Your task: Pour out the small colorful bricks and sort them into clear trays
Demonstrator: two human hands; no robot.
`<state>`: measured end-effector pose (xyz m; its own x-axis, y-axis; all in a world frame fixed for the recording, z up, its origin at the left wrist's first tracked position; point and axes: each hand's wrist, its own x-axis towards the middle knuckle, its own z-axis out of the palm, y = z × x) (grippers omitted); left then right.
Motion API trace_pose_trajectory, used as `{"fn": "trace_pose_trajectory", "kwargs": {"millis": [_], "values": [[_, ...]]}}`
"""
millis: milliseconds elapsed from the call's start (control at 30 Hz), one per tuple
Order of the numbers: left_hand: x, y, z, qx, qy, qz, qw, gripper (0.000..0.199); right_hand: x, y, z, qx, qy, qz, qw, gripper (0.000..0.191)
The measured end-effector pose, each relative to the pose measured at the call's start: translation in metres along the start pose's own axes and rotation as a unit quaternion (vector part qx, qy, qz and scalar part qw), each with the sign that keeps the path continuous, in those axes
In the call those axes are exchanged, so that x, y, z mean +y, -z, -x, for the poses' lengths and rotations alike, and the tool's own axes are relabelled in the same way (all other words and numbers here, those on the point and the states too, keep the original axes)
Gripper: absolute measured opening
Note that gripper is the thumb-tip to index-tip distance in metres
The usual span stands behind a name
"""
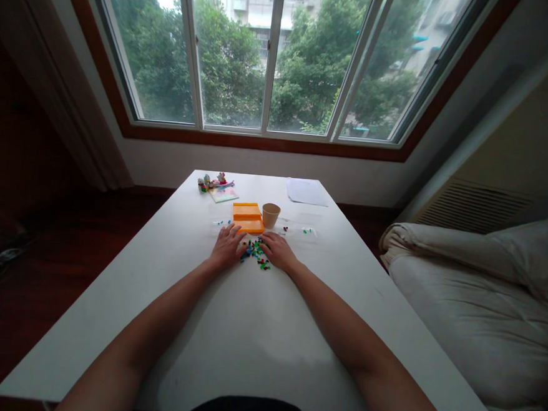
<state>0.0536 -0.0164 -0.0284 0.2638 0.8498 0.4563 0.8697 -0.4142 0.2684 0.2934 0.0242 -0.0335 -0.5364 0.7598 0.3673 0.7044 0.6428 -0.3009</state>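
Observation:
A small heap of green, blue and dark red pieces (254, 250) lies on the white table (256, 329) between my hands; they are too small to name exactly. At the heap's left edge rests my left hand (226, 247), palm down, fingers apart. My right hand (278, 250) lies palm down on the other side, fingers stretched toward the pieces. I see nothing held in either hand, though the undersides are hidden. Just beyond the fingertips sits an open orange tray (247, 218), and to its right stands a tan cup (270, 215).
Clear trays flank the orange one, the left with blue bits (223, 222), the right with green bits (306, 231). Small colourful figures (214, 182) and a patterned card (224, 194) lie at the far left. Paper sheets (307, 191) lie far right. A sofa (474, 294) stands beyond the table's right edge.

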Motion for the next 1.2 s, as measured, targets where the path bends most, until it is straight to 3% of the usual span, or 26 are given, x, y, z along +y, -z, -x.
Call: {"fn": "trace_pose_trajectory", "kwargs": {"millis": [233,567,833,1200], "values": [[-0.005,-0.005,-0.001,-0.028,0.022,0.0,0.999,0.044,-0.003,0.002,0.001,0.009,-0.027,0.012,1.0,0.037],[-0.008,-0.006,0.0,-0.009,0.038,0.014,0.999,0.039,0.0,0.001,0.001,0.005,-0.01,0.018,1.0,0.036],[-0.003,0.006,-0.003,0.035,0.033,0.034,0.998,0.027,-0.013,0.006,0.0,0.013,-0.011,0.045,0.999,0.033],[-0.006,0.006,-0.003,0.06,0.039,0.039,0.997,0.021,-0.022,0.019,-0.003,-0.001,-0.06,0.089,0.994,0.037]]}}
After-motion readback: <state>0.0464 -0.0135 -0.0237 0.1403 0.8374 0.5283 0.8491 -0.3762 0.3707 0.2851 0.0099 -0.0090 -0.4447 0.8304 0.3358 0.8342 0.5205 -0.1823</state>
